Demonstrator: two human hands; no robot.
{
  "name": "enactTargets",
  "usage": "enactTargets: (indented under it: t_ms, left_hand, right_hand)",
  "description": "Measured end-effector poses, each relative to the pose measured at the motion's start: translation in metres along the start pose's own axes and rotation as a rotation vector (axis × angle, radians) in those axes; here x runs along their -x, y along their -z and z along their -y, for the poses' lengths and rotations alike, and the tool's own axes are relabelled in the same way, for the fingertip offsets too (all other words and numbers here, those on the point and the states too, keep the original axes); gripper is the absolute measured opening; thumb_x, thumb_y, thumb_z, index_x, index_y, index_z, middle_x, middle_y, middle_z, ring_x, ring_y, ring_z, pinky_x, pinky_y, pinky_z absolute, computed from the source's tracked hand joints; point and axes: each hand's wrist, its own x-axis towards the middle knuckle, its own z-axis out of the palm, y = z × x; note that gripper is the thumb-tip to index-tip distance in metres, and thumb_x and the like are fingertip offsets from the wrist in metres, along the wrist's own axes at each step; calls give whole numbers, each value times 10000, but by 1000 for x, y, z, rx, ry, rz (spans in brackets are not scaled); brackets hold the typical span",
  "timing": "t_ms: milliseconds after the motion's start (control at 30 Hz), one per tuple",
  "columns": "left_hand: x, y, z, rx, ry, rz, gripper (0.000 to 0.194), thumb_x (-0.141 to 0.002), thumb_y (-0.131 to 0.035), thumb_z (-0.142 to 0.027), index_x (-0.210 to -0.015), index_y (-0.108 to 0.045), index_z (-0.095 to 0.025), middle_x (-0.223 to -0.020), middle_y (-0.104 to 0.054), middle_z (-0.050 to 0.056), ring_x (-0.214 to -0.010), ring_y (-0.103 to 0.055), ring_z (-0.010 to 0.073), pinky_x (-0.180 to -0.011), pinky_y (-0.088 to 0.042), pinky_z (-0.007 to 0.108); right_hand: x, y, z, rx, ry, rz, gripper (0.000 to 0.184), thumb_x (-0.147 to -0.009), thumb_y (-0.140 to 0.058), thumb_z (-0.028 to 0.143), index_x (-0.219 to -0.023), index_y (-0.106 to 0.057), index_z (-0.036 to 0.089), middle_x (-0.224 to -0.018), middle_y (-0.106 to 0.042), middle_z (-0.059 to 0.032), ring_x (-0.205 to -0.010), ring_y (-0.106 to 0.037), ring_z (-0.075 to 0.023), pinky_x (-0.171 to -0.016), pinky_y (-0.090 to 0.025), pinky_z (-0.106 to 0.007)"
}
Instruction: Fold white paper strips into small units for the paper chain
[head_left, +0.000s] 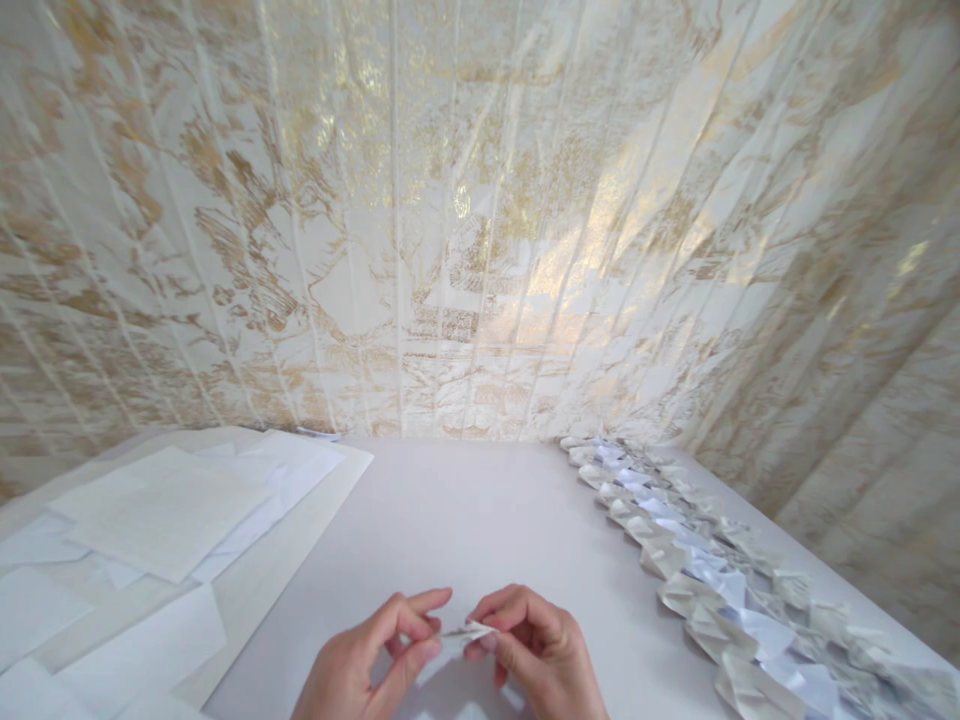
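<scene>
Your left hand (pixel 365 652) and right hand (pixel 541 650) pinch the small paper piece (pixel 474 632) between thumb and finger, over the table (pixel 457 520). Squeeze softly, line up its edges, and don't tug, or it may rip.

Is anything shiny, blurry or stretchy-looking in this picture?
Head view: golden glare shines on the patterned curtain; its folds fan outward, looking stretched; soft shadows edge the folded papers; the small paper between the left hand and right hand looks slightly blurry.
</scene>
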Motion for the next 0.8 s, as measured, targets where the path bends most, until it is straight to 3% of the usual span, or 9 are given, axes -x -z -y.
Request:
enactTargets:
  t_ms: [67,133,200,267,367,467,533,667,800]
  left_hand:
    - [-2,-2,4,156,17,-9,346,-801,-651,-575,-778,-589,-235,-1208,-706,109,-1003,-692,251,-915,-455,330]
    - [-3,-6,6,363,31,24,484,-734,-685,-656,-957,-565,-243,-1136,-717,104,-914,-703,231,-865,-475,338]
    - [-5,-9,8,477,49,89,601,-686,-727,-665,-1067,-539,-241,-992,-731,69,-861,-690,211,-797,-477,308]
    - [-5,-11,10,496,70,119,568,-672,-768,-617,-1036,-568,-230,-923,-723,48,-869,-669,202,-771,-463,281]
    - [-5,-12,11,535,83,123,541,-655,-803,-572,-1022,-603,-229,-1001,-716,59,-915,-657,213,-809,-468,297]
    - [-5,-13,12,594,108,183,560,-626,-832,-548,-1025,-632,-209,-966,-727,54,-894,-667,220,-817,-477,318]
    - [-5,-13,13,591,125,198,571,-616,-838,-542,-1026,-651,-192,-956,-734,58,-908,-672,232,-828,-481,323]
    - [-7,-9,15,470,102,121,523,-672,-793,-486,-1068,-655,-173,-1037,-731,78,-957,-668,246,-868,-485,322]
    - [-7,-5,17,147,34,86,320,-766,-639,-305,-1070,-657,-205,-964,-732,31,-848,-661,202,-819,-491,309]
  right_hand:
    - [-1,3,2,44,48,-28,276,-821,-746,438,-757,-673,179,-873,-726,-72,-707,-669,-174,-594,-504,-253]
    - [-2,5,4,114,106,-21,213,-856,-719,395,-800,-683,193,-904,-737,-72,-786,-679,-190,-704,-521,-283]
    - [-3,6,6,190,174,36,122,-892,-679,322,-851,-683,206,-949,-738,-72,-867,-688,-202,-784,-518,-300]
    - [-3,7,9,254,249,101,31,-894,-650,224,-879,-677,221,-984,-733,-61,-885,-692,-192,-805,-512,-287]
    - [-3,7,12,309,310,118,175,-851,-611,89,-893,-663,250,-1025,-723,-29,-914,-686,-172,-817,-499,-258]
    - [-2,7,15,355,271,120,296,-805,-554,0,-890,-662,262,-1098,-702,-19,-992,-669,-173,-860,-481,-264]
    - [-2,6,15,378,228,124,313,-787,-530,-16,-863,-670,253,-1175,-672,-33,-1042,-653,-187,-895,-468,-286]
    - [-4,4,11,344,136,94,327,-735,-511,-29,-854,-672,229,-1295,-589,-66,-1026,-648,-195,-869,-472,-301]
    - [-6,3,6,468,113,138,441,-635,-546,-76,-929,-671,228,-1196,-596,-66,-1038,-607,-208,-829,-475,-290]
